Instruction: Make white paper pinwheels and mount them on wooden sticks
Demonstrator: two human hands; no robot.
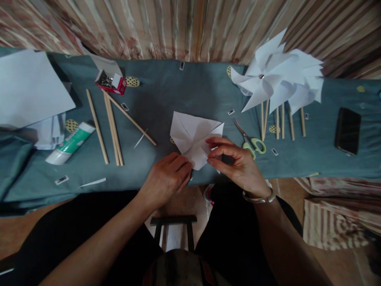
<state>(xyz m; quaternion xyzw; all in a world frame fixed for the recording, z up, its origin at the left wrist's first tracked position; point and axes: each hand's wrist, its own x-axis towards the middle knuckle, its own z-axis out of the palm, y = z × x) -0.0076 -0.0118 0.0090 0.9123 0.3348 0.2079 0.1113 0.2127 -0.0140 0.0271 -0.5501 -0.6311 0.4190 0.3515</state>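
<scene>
White paper (195, 124) lies at frame centre, on the teal cloth (154, 99), slit inward from its corners, its near part curled up.

Left hand (170, 174): fingers closed on the paper's lower-left edge. Right hand (238, 161): fingers bent, thumb and forefinger at the lower-right part; cannot tell whether they pinch firmly.

Risks (judged): a hard pull on either side could run a slit through to the middle and tear it. Loose fingertips could let the curl spring flat; pressing down could crease it. Scissors (247, 138), just beyond the right hand, could be knocked by a sideways sweep.

Containers: red box (119, 86), upper left, open with flap raised; holds small shiny metal pieces, too small to identify, plus a white scrap. Could spill if the wooden stick (131, 119) ending beside it is shoved. Green-and-white tube (71, 143), left, lies on its side; contents hidden.
</scene>
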